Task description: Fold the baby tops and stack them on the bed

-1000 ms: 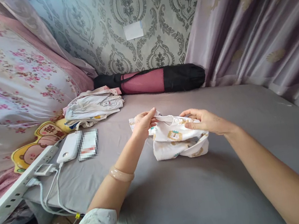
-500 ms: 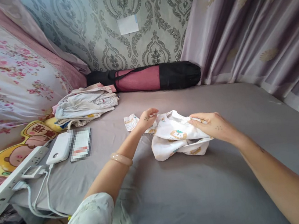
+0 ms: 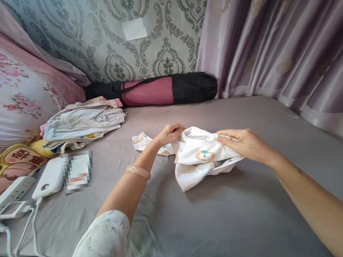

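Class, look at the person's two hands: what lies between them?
Between the left hand and the right hand lies the white printed garment, its neckline in the gap; the head view shows this.

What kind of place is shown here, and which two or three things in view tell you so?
Probably a bedroom at home: a grey sheet covers a broad, bed-like surface, a purple curtain hangs beside damask-patterned wallpaper, and a pile of clothes lies there.

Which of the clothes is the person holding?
The white garment with tan prints, held beside its neckline by the left hand and right hand; the other clothes lie piled near the black-and-pink bag.
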Tool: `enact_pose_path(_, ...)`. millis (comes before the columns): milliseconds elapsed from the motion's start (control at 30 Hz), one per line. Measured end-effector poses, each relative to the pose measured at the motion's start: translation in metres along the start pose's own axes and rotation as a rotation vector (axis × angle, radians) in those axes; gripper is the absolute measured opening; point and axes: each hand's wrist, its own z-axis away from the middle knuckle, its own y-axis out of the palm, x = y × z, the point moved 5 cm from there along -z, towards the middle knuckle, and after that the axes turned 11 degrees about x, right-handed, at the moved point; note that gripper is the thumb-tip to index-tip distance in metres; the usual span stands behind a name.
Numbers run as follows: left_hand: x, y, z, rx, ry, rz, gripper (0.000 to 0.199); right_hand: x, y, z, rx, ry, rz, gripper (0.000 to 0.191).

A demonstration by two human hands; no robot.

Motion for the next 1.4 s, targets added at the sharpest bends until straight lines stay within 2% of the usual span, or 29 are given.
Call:
enact_pose_path(200,-0.048,-0.020,0.028,0.028,0.137,0.166,0.041,-0.010,-0.042,0.000,-0.034,0.010,-0.088,0.043)
enact_pose_path(333,-0.070,-0.024,0.039,0.100,0.182,0.203,0.038,-0.008,-0.057,-0.002,-0.041,0.017,-0.098,0.044)
enact_pose_path(500,-0.057,-0.027,0.040,0.015,0.083,0.219,0.036,-0.007,-0.048,-0.008,-0.002,-0.018,-0.034,0.039)
enact_pose_path(667,-0.047,-0.020,0.037,-0.004,0.019,0.285,0.030,-0.007,-0.039,-0.010,-0.010,-0.031,-0.002,0.037)
enact_pose_path(733,-0.050,-0.018,0.036,-0.031,0.037,0.434,0.029,-0.008,-0.038,-0.010,-0.009,-0.029,-0.001,0.037)
enact_pose_path(833,-0.051,-0.017,0.033,-0.151,0.075,0.771,0.031,-0.009,-0.036,-0.010,-0.021,-0.035,-0.019,0.038)
enact_pose_path(900,-0.046,-0.014,0.032,-0.207,0.022,0.896,0.033,-0.010,-0.035,-0.010,-0.032,-0.027,-0.039,0.039)
enact_pose_path(1000,-0.038,-0.009,0.030,-0.186,-0.090,0.832,0.034,-0.011,-0.031,-0.012,-0.022,-0.013,-0.049,0.039)
enact_pose_path(1100,-0.035,-0.009,0.030,-0.156,-0.113,0.638,0.035,-0.010,-0.030,-0.013,-0.017,-0.021,-0.046,0.039)
enact_pose_path(1200,-0.039,-0.013,0.032,-0.154,-0.080,0.487,0.035,-0.012,-0.030,-0.013,-0.022,-0.006,-0.047,0.040)
enact_pose_path(1400,-0.052,-0.011,0.032,-0.193,0.062,0.442,0.030,-0.022,-0.021,-0.016,0.017,0.017,-0.076,0.042)
